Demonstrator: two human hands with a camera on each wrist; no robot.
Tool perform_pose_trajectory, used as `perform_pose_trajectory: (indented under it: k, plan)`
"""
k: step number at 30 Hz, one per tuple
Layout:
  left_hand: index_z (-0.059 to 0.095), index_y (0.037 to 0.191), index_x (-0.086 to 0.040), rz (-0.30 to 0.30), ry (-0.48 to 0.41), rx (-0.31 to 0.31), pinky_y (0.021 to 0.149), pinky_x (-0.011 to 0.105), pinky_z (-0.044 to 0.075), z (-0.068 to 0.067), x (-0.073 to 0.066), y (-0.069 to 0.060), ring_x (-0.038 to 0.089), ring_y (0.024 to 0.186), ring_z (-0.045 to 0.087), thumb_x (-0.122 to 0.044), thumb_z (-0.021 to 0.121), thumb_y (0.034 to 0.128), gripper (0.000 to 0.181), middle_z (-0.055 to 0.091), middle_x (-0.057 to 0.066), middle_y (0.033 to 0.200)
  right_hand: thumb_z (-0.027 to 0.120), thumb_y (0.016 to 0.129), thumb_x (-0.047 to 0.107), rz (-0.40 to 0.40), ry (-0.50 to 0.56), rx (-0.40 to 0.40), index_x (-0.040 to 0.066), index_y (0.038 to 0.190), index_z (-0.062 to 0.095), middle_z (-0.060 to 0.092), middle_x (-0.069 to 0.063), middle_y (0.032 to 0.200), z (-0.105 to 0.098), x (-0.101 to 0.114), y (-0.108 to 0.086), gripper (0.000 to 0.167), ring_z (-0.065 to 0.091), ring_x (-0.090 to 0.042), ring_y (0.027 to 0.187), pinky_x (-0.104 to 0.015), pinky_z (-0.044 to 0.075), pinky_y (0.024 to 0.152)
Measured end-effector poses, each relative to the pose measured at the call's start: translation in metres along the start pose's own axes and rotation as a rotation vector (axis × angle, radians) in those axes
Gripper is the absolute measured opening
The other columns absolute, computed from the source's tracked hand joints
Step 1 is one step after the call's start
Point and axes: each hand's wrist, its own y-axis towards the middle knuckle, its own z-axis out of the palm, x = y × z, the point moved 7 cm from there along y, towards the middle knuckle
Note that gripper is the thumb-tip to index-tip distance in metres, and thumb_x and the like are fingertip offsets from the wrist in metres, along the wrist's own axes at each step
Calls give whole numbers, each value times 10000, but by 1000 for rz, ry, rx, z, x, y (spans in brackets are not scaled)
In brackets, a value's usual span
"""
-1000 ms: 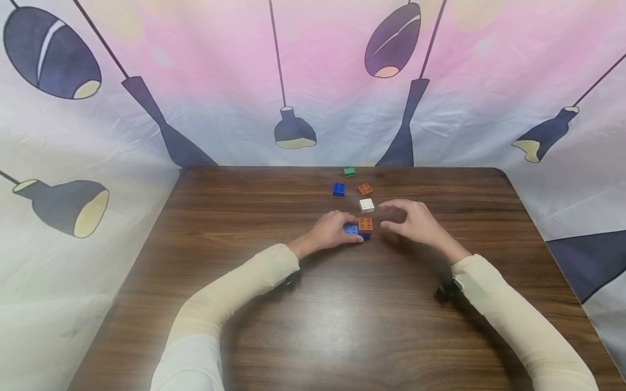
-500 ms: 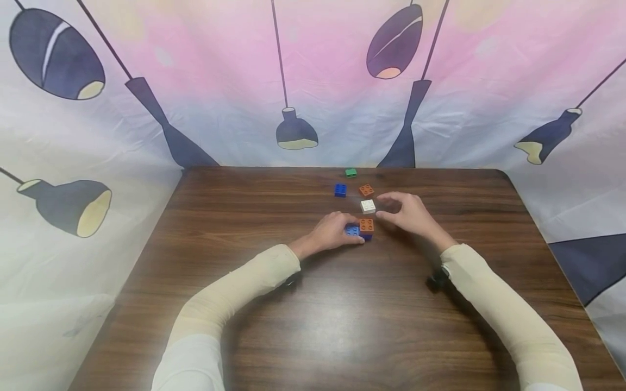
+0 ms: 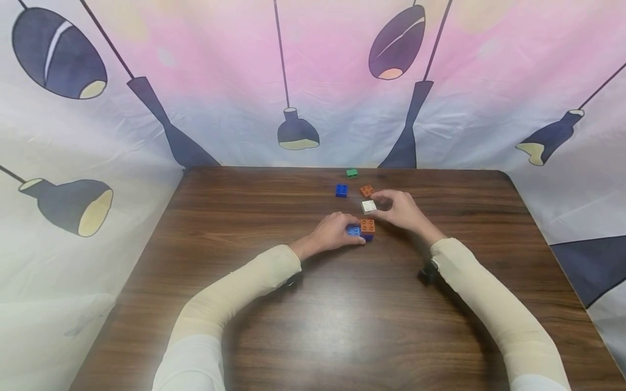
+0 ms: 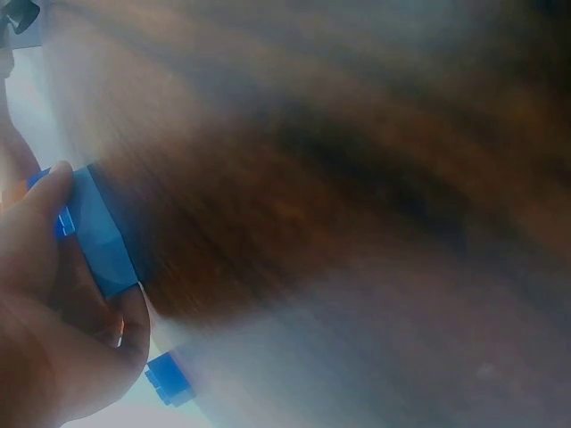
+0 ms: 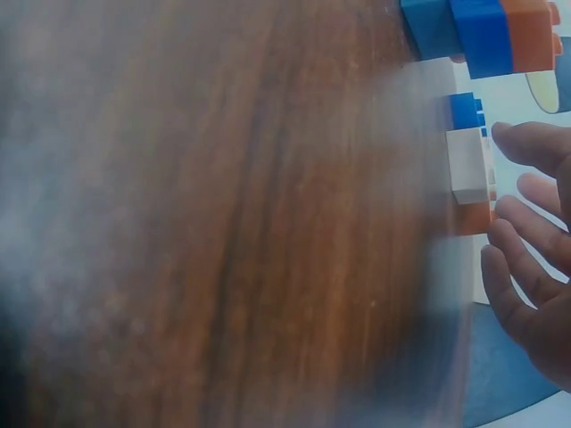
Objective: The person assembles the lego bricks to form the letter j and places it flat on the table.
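Observation:
My left hand [image 3: 332, 232] grips a stack of toy building bricks, thumb and fingers on opposite sides of its light blue base brick [image 4: 100, 236]. In the right wrist view a dark blue brick [image 5: 482, 37] sits on that base, with an orange brick [image 5: 528, 36] on top of it. Just behind the stack lies a white brick [image 3: 368, 207] on the table. Around its right side reaches my right hand [image 3: 402, 210], thumb and fingers apart. In the right wrist view the fingertips [image 5: 510, 134] appear to stand clear of the white brick.
Beyond the white brick lie a second orange brick [image 3: 367, 190] and a blue brick [image 3: 341, 190]. A green brick [image 3: 352, 173] is near the far edge of the wooden table [image 3: 274, 320]. A printed cloth [image 3: 220, 98] hangs behind the table and on both sides.
My right hand has moved left and slightly away from me, reaching the white brick from its right side. The left hand still holds the stack in place.

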Motion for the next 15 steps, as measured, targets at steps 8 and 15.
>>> perform_pose_trajectory:
  k: [8, 15]
  plan:
    - [658, 1340, -61, 5, 12, -6, 982, 346, 504, 0, 0, 1, 187, 1125, 640, -451, 770, 905, 595, 704, 75, 1280, 838, 864, 266, 16, -16, 19, 68, 1272, 695, 687, -155, 1266, 6, -2, 5, 475, 653, -315, 1097, -503, 521, 954]
    - [676, 1320, -61, 6, 27, -12, 962, 344, 505, -1, -2, 2, 184, 1081, 653, -453, 785, 891, 592, 719, 65, 1253, 854, 840, 244, -40, -40, 16, 27, 1259, 700, 710, -180, 1183, 7, 1, 11, 496, 683, -311, 998, -487, 552, 873]
